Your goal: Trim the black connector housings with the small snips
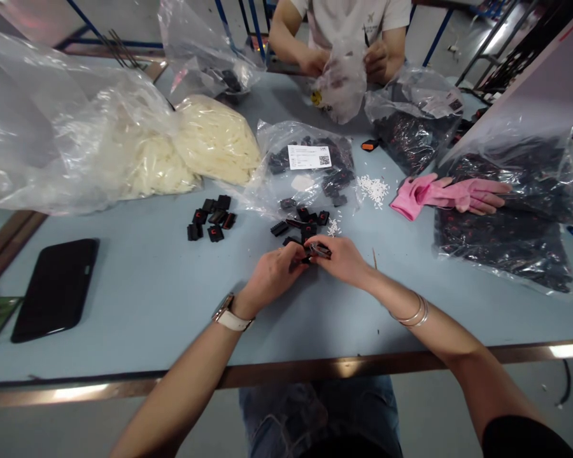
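Note:
My left hand point(274, 270) and my right hand point(341, 259) meet over the table, fingertips almost together. The left fingers are closed on a small black plastic connector, mostly hidden behind them. Closed in my right hand is a small shiny metal tool point(320, 250), too small to name surely. Just beyond my fingers is a loose pile of black connectors point(308, 218), some with orange-red marks. Beside that pile are small white pieces point(333, 228), with a larger heap of white pieces point(372, 191) farther right. A second group of black connectors point(214, 234) sits to the left.
A labelled clear bag point(310, 157) of black parts lies ahead. Bags of cream-coloured pieces point(219, 140) fill the left. Pink gloves point(451, 193) rest by black-part bags point(501, 242) at right. A black phone point(56, 286) is at left. Opposite, a person handles a clear bag point(346, 83).

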`<state>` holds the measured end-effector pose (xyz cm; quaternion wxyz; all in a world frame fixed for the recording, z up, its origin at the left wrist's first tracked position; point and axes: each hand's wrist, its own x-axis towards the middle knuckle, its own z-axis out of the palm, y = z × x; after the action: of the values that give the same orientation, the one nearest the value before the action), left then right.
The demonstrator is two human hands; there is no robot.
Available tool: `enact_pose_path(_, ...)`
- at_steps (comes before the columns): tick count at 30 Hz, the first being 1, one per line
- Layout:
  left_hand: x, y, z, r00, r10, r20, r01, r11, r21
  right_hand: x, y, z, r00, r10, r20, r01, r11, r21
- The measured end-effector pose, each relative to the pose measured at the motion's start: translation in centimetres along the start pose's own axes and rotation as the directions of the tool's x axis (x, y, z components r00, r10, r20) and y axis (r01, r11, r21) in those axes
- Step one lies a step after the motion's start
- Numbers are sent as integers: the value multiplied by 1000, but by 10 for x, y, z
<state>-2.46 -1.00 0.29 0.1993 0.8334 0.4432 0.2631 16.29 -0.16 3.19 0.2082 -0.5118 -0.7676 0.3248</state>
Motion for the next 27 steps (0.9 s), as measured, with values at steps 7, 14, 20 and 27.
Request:
enact_pose_path(7, 0, -2, 1, 1000, -22, -20, 23, 999, 26, -4, 1, 5, 982, -173, 78, 188, 942, -279)
enact_pose_path(14, -1, 1, 1, 998, -50, -44, 48, 998, -36, -10, -3, 10, 954, -280, 105, 297, 846, -444)
enact_pose_path(20, 0, 0, 1, 995, -81, -66, 78, 996, -39, -8, -2, 7, 964, -228, 137, 264, 883, -388)
enact_pose_path(27, 3, 1, -3, 989, -141, -36, 137, 985, -102, -6, -1, 3, 968, -27, -249, 82, 974, 211)
